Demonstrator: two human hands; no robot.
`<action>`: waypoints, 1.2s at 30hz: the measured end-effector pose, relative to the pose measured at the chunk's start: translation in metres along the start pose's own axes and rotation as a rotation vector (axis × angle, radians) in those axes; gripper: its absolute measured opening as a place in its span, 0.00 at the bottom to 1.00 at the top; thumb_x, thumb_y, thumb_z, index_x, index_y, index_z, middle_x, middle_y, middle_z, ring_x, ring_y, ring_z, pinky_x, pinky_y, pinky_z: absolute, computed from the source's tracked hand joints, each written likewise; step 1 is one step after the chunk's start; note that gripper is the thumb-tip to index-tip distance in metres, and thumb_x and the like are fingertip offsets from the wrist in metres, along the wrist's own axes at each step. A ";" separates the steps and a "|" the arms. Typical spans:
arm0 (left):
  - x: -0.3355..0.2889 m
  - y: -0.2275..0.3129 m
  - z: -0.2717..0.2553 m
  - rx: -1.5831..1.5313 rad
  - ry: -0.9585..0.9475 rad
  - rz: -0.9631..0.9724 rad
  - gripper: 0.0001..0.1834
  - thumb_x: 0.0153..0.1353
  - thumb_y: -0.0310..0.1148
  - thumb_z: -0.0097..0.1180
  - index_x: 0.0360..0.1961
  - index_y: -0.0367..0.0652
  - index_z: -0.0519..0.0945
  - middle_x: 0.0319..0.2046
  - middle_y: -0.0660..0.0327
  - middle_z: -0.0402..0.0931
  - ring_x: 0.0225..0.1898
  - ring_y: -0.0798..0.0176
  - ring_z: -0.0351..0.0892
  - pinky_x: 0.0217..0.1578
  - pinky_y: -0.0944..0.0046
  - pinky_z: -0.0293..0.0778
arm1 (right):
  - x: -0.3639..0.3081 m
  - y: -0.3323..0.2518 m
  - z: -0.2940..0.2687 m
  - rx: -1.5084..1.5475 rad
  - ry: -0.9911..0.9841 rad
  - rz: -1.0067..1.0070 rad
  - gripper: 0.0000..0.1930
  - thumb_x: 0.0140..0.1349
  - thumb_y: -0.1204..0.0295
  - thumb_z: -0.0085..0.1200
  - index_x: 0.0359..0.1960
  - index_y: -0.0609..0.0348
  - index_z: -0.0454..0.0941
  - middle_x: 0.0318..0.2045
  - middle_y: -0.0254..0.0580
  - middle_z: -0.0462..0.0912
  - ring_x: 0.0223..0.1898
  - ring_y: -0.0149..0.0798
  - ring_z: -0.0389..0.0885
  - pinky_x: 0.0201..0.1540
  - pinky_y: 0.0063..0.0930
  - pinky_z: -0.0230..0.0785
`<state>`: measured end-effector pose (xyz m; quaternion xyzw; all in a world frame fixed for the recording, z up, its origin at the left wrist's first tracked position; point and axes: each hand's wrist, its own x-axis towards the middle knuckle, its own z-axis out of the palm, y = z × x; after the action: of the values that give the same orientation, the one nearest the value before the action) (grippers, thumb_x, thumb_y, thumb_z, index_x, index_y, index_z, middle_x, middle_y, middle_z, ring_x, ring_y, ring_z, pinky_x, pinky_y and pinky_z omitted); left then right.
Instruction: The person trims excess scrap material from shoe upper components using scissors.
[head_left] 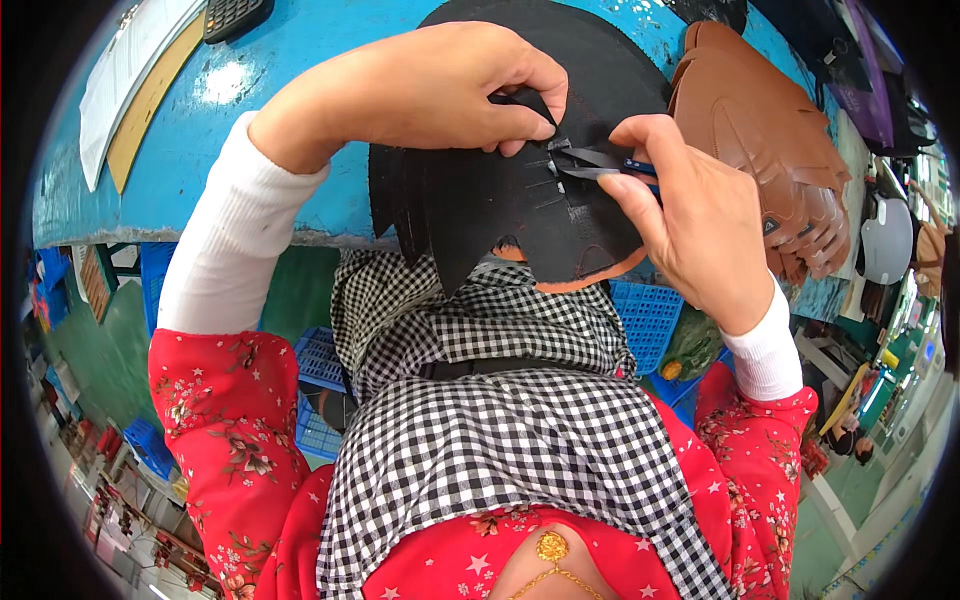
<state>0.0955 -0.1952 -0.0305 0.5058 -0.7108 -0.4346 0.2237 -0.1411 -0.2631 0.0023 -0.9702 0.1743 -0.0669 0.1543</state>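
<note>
A large black sheet of cut material [460, 200], with an orange-brown underside showing at its near edge, lies over the front edge of the blue table. My left hand [430, 90] is closed in a pinch, lifting a small fold of the black material between thumb and fingers. Between thumb and forefinger, my right hand [700, 215] grips a pair of thread snips [600, 165] with dark blades and a blue part. The blades stand apart, their tips right by the pinched fold. Pale lines and small light marks run across the material below the blade tips.
Stitched brown leather-like pieces [740, 130] are stacked to the right on the blue table [330, 190]. At the far left lie a calculator [236, 14] and white and yellow sheets [135, 85]. Blue plastic crates [645, 325] stand below the table edge, close to my lap.
</note>
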 end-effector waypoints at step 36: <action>-0.003 0.023 -0.046 -0.414 0.541 -0.059 0.05 0.64 0.28 0.59 0.36 0.38 0.77 0.25 0.64 0.80 0.28 0.76 0.77 0.31 0.76 0.70 | -0.028 0.028 -0.003 0.776 0.064 0.626 0.09 0.66 0.69 0.52 0.33 0.63 0.79 0.20 0.30 0.76 0.21 0.24 0.75 0.24 0.22 0.66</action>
<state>0.1193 -0.2079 0.0130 0.5669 -0.5073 -0.4262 0.4896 -0.1765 -0.2785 -0.0062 -0.7399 0.4241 -0.1070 0.5111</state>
